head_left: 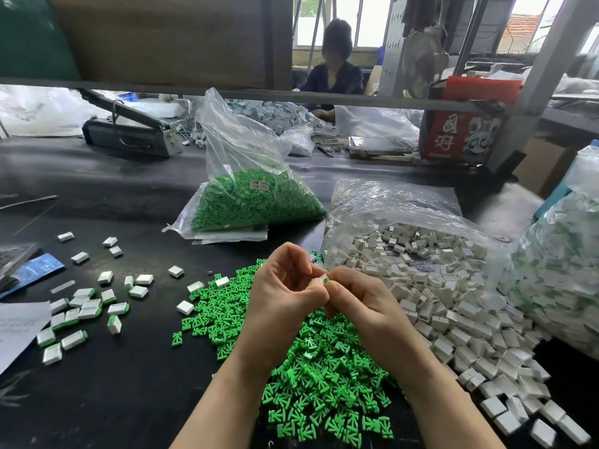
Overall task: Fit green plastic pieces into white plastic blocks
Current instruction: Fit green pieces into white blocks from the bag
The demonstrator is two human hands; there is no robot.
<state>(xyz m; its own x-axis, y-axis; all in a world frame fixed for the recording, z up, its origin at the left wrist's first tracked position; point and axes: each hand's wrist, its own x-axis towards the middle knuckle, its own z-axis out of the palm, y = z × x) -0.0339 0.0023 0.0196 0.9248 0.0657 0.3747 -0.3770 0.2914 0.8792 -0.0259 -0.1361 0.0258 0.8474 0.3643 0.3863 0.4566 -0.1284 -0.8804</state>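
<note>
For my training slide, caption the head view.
Both hands, left and right, pinch one white block above loose green pieces.

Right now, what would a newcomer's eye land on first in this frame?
The loose heap of green pieces spread on the dark table under the hands. Just above it, the left hand and right hand meet, pinching one white block. To the right, white blocks spill from an open clear bag.

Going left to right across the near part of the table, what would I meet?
Scattered finished blocks → loose green pieces → the two hands, left hand and right hand, pinching one block → heap of white blocks.
</note>
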